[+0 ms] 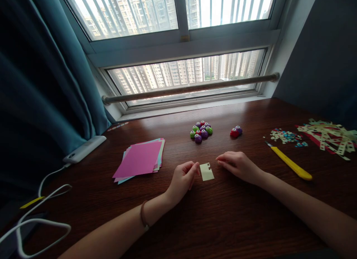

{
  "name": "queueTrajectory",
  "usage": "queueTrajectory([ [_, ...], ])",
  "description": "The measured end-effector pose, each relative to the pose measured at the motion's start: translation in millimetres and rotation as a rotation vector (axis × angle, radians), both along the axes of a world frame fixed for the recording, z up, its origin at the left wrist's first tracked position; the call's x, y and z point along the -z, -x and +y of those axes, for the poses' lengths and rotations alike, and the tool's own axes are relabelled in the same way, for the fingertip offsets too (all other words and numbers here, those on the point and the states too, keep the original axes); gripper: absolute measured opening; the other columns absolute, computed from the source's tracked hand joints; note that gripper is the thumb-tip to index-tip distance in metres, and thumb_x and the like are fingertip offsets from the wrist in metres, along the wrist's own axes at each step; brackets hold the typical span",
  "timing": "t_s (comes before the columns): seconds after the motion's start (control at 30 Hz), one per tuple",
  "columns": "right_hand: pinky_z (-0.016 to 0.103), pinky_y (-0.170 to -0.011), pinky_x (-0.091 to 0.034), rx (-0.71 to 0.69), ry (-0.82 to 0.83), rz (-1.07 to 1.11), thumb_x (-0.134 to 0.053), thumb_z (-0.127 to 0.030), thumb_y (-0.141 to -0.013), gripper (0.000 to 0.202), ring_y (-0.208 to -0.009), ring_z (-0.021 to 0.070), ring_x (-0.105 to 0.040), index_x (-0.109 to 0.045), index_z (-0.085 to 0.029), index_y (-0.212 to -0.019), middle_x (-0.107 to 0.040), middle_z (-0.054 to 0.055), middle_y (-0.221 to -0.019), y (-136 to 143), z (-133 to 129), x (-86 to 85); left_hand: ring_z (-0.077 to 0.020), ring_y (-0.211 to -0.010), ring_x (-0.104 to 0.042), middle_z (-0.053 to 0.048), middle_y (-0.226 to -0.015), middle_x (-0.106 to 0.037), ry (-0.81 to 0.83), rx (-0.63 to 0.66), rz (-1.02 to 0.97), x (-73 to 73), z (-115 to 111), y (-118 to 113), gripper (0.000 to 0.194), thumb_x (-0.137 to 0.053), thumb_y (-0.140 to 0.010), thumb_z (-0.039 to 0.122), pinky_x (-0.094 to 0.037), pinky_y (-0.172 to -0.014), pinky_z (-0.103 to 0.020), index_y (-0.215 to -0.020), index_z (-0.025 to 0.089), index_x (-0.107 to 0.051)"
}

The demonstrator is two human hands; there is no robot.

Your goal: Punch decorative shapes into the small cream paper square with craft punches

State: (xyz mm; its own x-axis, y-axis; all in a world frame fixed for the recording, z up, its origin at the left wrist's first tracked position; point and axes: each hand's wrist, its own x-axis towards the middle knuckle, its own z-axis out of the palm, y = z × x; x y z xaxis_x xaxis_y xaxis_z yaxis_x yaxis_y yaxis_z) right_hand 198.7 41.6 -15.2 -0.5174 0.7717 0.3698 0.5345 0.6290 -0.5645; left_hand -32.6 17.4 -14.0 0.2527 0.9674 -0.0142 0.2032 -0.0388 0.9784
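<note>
A small pale yellow paper piece point(206, 172) with a punched notch on its upper edge lies on the dark wooden desk point(223, 214). My left hand point(182, 179) rests just left of it, fingers curled, fingertips at the paper's left edge. My right hand point(237, 165) lies just right of the paper, fingers curled loosely and pointing toward it, holding nothing I can see.
A stack of coloured paper sheets point(141, 159), pink on top, lies at left. A cluster of small craft punches point(201, 131) and two more punches point(235, 132) sit farther back. A yellow utility knife point(290, 163), paper confetti point(287, 136) and punched strips point(326, 134) are at right. White cables point(41, 199) are at far left.
</note>
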Motion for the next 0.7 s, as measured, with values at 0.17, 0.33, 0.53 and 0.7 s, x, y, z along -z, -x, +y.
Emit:
queueTrajectory([
  [0.17, 0.025, -0.071, -0.045, -0.004, -0.007, 0.005, -0.048, -0.027, -0.088, 0.019, -0.077, 0.015, -0.059, -0.063, -0.018, -0.095, -0.065, 0.005, -0.086, 0.0, 0.7, -0.3, -0.0048, -0.03, -0.029, 0.008, -0.034, -0.034, -0.001, 0.004, 0.01, 0.4, -0.2, 1.0, 0.039, -0.045, -0.083, 0.048, -0.019, -0.033, -0.017, -0.064, 0.015, -0.049],
  [0.33, 0.025, -0.071, -0.044, -0.002, -0.005, 0.004, -0.048, -0.027, -0.087, 0.019, -0.077, 0.0143, -0.058, -0.063, -0.017, -0.094, -0.064, 0.004, -0.086, 0.1, 0.0, -1.1, -0.005, -0.03, -0.029, 0.008, -0.035, -0.034, -0.007, 0.008, 0.007, 1.2, 0.1, 0.7, 0.039, -0.045, -0.084, 0.048, -0.02, -0.033, -0.017, -0.065, 0.015, -0.05],
  [0.53, 0.024, -0.07, -0.044, -0.002, -0.009, 0.002, -0.048, -0.026, -0.088, 0.019, -0.076, 0.0142, -0.058, -0.063, -0.017, -0.094, -0.064, 0.004, -0.085, 0.4, 0.1, -1.1, -0.0048, -0.03, -0.029, 0.008, -0.035, -0.034, -0.009, 0.009, 0.008, 1.0, 0.0, 0.3, 0.039, -0.045, -0.083, 0.048, -0.019, -0.033, -0.017, -0.064, 0.015, -0.049],
  [0.7, 0.024, -0.07, -0.044, -0.002, -0.009, 0.003, -0.048, -0.027, -0.088, 0.019, -0.076, 0.0144, -0.058, -0.063, -0.018, -0.094, -0.064, 0.004, -0.085, -0.5, 0.6, -1.3, -0.0048, -0.03, -0.029, 0.008, -0.035, -0.034, -0.001, 0.006, 0.007, 1.0, 0.3, 0.8, 0.04, -0.046, -0.083, 0.049, -0.019, -0.033, -0.018, -0.064, 0.015, -0.049],
])
